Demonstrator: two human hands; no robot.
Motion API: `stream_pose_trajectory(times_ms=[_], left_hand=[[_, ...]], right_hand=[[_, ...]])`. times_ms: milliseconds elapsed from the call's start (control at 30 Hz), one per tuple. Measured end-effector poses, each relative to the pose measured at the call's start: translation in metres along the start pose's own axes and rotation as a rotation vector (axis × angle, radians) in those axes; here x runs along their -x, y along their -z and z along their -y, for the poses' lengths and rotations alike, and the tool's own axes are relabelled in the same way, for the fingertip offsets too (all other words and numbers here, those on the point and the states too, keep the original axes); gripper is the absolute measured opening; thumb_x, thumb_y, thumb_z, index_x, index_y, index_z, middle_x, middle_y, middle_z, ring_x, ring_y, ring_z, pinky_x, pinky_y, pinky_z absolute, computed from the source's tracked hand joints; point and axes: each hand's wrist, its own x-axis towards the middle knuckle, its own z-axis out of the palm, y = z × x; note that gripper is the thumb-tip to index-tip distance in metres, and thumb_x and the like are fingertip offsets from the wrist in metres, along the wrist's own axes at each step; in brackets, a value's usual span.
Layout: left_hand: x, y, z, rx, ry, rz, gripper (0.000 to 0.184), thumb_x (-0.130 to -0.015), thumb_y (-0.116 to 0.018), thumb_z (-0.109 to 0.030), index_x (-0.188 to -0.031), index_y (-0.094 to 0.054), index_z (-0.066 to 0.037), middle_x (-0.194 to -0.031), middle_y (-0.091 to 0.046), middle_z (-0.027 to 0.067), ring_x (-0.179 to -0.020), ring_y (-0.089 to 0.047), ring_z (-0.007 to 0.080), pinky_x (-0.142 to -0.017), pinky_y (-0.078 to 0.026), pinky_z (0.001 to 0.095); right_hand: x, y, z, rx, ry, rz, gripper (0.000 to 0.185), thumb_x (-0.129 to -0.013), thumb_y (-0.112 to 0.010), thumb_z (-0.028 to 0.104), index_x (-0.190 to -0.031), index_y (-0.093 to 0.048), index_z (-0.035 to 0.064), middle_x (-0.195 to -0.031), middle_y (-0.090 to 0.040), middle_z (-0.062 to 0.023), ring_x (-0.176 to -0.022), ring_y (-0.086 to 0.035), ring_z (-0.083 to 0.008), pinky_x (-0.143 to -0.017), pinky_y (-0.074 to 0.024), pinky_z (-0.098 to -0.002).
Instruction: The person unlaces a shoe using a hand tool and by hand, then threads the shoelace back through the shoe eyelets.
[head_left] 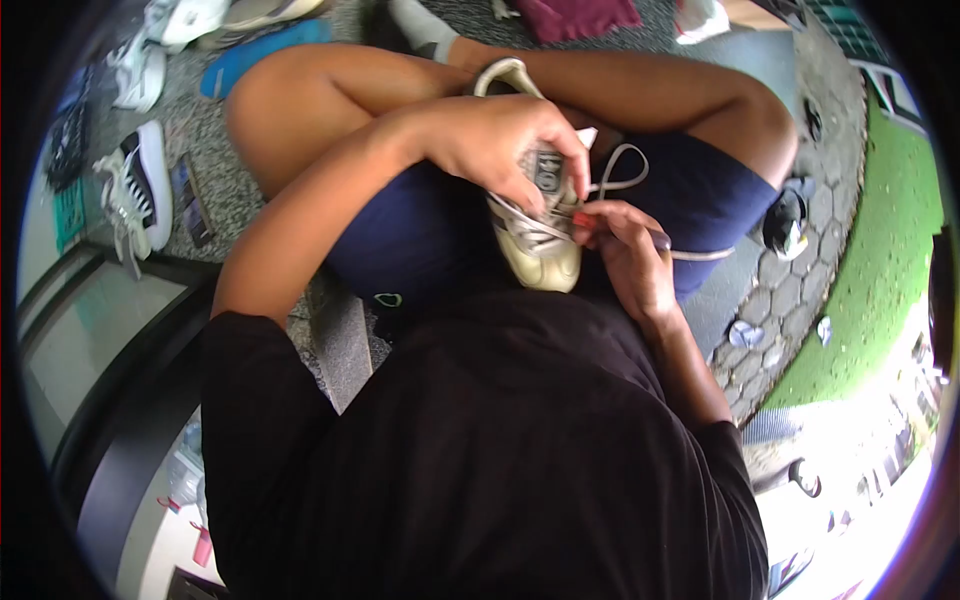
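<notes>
A worn cream sneaker (pixel 545 262) rests in my lap with its toe pointing toward my body. My left hand (pixel 500 145) curls over its tongue and upper laces, thumb and fingers closed on the shoe. On the shoe's right side, my right hand (pixel 635 255) pinches a small red object (pixel 583 222) close to the laces. A dark rounded end (pixel 660 240) pokes out by the right hand's knuckles; whether it belongs to the red piece I cannot tell. One loose pale shoelace (pixel 628 170) loops above the right hand, and a length of lace (pixel 705 255) trails across my shorts.
A black-and-white sneaker (pixel 150 185) and other footwear lie to the left, near a blue insole-shaped piece (pixel 265 55). Maroon cloth (pixel 580 15) lies ahead. Right, a black sandal (pixel 787 222) sits on hexagonal paving beside green ground (pixel 870 270). A dark chair-like frame (pixel 120 390) stands left.
</notes>
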Motion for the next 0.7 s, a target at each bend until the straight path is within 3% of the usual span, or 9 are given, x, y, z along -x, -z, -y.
stream_pose_trajectory(times_ms=[167, 233, 300, 333, 433, 533, 567, 633, 700], left_hand=[[-0.007, 0.000, 0.018, -0.129, -0.137, 0.031, 0.050, -0.071, -0.086, -0.005, -0.120, -0.077, -0.002, -0.117, -0.078, 0.0120, -0.112, -0.073, 0.0269, -0.099, -0.055, 0.0388], [-0.009, 0.003, 0.019, -0.119, -0.110, 0.047, 0.051, -0.069, -0.087, -0.005, -0.120, -0.079, -0.004, -0.115, -0.079, 0.0126, -0.111, -0.073, 0.0254, -0.098, -0.054, 0.0373], [-0.008, 0.002, 0.020, -0.077, -0.124, 0.020, 0.053, -0.068, -0.088, -0.003, -0.120, -0.079, -0.004, -0.115, -0.079, 0.0110, -0.108, -0.073, 0.0241, -0.098, -0.054, 0.0364], [-0.005, 0.003, 0.021, -0.090, -0.118, 0.004, 0.053, -0.068, -0.088, -0.003, -0.120, -0.079, -0.004, -0.115, -0.079, 0.0110, -0.108, -0.073, 0.0241, -0.098, -0.054, 0.0364], [-0.003, 0.005, 0.012, -0.010, -0.008, -0.022, 0.054, -0.068, -0.089, -0.001, -0.121, -0.080, -0.006, -0.115, -0.079, 0.0088, -0.108, -0.073, 0.0206, -0.098, -0.054, 0.0335], [0.003, 0.001, 0.002, 0.146, -0.100, -0.307, 0.053, -0.070, -0.090, 0.001, -0.121, -0.080, -0.003, -0.112, -0.078, 0.0069, -0.106, -0.070, 0.0152, -0.095, -0.055, 0.0300], [0.002, -0.003, -0.001, 0.141, -0.106, -0.301, 0.053, -0.070, -0.090, 0.001, -0.121, -0.080, -0.003, -0.112, -0.078, 0.0069, -0.106, -0.070, 0.0152, -0.095, -0.055, 0.0300], [-0.001, -0.020, -0.010, 0.281, -0.073, -0.624, 0.051, -0.071, -0.089, 0.001, -0.121, -0.077, -0.002, -0.114, -0.077, 0.0073, -0.106, -0.070, 0.0151, -0.098, -0.054, 0.0298], [-0.002, -0.044, -0.018, 0.267, -0.090, -0.829, 0.048, -0.075, -0.088, 0.000, -0.122, -0.076, -0.001, -0.114, -0.077, 0.0080, -0.107, -0.070, 0.0149, -0.098, -0.054, 0.0291]], right_hand=[[0.007, 0.006, -0.013, 0.022, 0.124, -0.167, 0.036, -0.105, -0.051, 0.020, -0.116, -0.071, -0.0077, -0.110, -0.072, -0.0187, -0.101, -0.067, -0.0240, -0.093, -0.0490, -0.0354], [0.008, 0.023, -0.004, -0.293, 0.197, -0.114, 0.038, -0.102, -0.048, 0.026, -0.102, -0.068, -0.0062, -0.104, -0.067, -0.0189, -0.102, -0.063, -0.0280, -0.095, -0.0480, -0.0390], [0.005, 0.011, 0.016, -0.210, 0.361, -0.051, 0.036, -0.102, -0.046, 0.029, -0.087, -0.060, -0.0013, -0.102, -0.063, -0.0185, -0.102, -0.059, -0.0313, -0.096, -0.0464, -0.0434], [0.010, -0.004, 0.024, -0.185, 0.395, -0.214, 0.035, -0.102, -0.043, 0.028, -0.082, -0.055, 0.0015, -0.101, -0.060, -0.0192, -0.103, -0.057, -0.0322, -0.096, -0.0442, -0.0466], [0.013, -0.008, 0.046, 0.258, 0.571, -0.227, 0.036, -0.106, -0.045, 0.027, -0.088, -0.059, -0.0005, -0.101, -0.060, -0.0176, -0.083, -0.058, -0.0266, -0.075, -0.0480, -0.0360], [0.022, -0.024, 0.066, 0.484, 0.592, -0.292, 0.038, -0.110, -0.049, 0.027, -0.090, -0.062, -0.0020, -0.096, -0.063, -0.0142, -0.071, -0.056, -0.0214, -0.065, -0.0446, -0.0293], [0.024, -0.032, 0.074, 0.486, 0.601, -0.298, 0.038, -0.110, -0.049, 0.027, -0.090, -0.062, -0.0020, -0.096, -0.063, -0.0142, -0.071, -0.056, -0.0214, -0.065, -0.0446, -0.0293], [0.020, -0.048, 0.089, 0.960, 0.701, -0.331, 0.038, -0.113, -0.052, 0.026, -0.094, -0.067, -0.0028, -0.090, -0.066, -0.0119, -0.069, -0.056, -0.0187, -0.064, -0.0439, -0.0284], [0.004, -0.047, 0.099, 1.195, 0.895, -0.347, 0.032, -0.112, -0.056, 0.022, -0.100, -0.071, -0.0029, -0.091, -0.071, -0.0168, -0.078, -0.069, -0.0259, -0.067, -0.0524, -0.0346]])
